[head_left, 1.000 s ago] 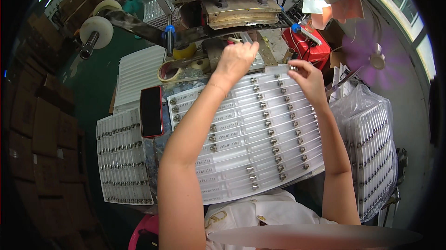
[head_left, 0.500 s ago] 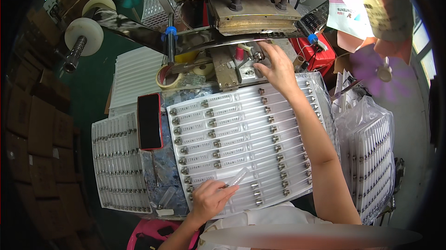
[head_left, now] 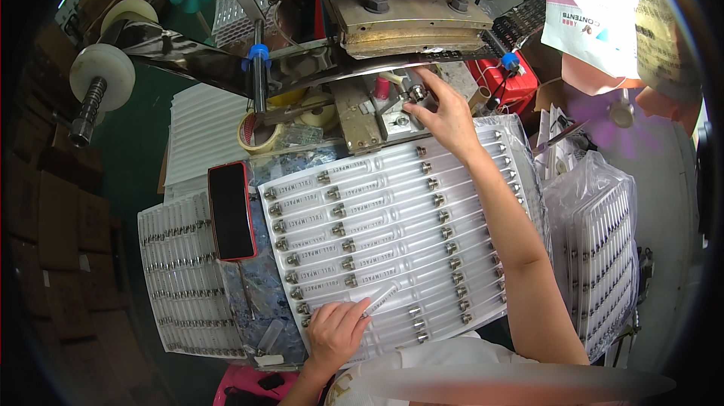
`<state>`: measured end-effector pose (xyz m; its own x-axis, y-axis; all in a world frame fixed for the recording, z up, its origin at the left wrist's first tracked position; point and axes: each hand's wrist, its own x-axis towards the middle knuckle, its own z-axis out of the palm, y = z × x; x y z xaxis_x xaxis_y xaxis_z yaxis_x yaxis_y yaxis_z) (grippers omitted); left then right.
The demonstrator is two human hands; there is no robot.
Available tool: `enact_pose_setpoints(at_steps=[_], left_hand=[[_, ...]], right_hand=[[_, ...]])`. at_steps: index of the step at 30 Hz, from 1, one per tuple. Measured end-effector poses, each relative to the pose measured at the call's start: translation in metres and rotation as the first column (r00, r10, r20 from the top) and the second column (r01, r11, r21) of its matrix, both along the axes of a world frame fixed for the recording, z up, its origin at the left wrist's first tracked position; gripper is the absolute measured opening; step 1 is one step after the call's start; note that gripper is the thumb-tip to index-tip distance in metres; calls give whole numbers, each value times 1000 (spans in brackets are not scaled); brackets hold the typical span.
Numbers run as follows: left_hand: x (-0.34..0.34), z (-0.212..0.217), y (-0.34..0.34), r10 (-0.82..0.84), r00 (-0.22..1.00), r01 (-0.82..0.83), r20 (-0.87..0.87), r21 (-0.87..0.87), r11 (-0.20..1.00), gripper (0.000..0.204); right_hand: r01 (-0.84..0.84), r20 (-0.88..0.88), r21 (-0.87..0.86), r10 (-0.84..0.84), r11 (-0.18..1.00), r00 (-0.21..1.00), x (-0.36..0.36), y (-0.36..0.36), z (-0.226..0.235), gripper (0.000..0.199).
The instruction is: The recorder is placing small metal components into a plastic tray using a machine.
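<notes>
Both forearms are bare, no sleeves being seen on them, and no gloves, rings or watch are worn on the left hand (head_left: 335, 330) or the right hand (head_left: 445, 115); below the left hand, a white cloth garment (head_left: 452, 357) is worn

The green surface (head_left: 143, 157) fills the left half of the frame. On it at centre lies a large white tray (head_left: 392, 244) of capped clear tubes, a second tube tray (head_left: 185, 274) at lower left, a stack of ribbed white sheets (head_left: 204, 130) above it, and a roll of tape (head_left: 256, 133) just beside.
</notes>
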<state>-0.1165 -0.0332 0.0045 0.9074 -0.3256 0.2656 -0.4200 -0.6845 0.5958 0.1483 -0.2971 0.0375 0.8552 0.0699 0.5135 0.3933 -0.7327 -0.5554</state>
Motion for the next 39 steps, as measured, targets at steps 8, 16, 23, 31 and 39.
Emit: enact_pose_setpoints(at_steps=[8,16,23,31,39], left_hand=[[0,0,-1,-1,1000,1,-1,-14,1000,34],[-1,-2,1,-7,1000,7,11,4,1000,34],[0,-2,1,-13,1000,13,5,2,1000,33],[5,-1,1,-16,1000,16,3,6,1000,33],[-2,2,-2,-3,1000,3,3,-33,999,34]], right_hand=[[9,-40,-1,-9,1000,999,-1,-1,0,64],[14,-44,-6,-15,1000,999,-2,0,0,64],[20,-42,-11,-21,1000,999,-3,0,0,65],[17,-67,-5,-17,1000,998,2,0,3,64],[16,-77,-24,-18,1000,997,-5,-2,6,69]])
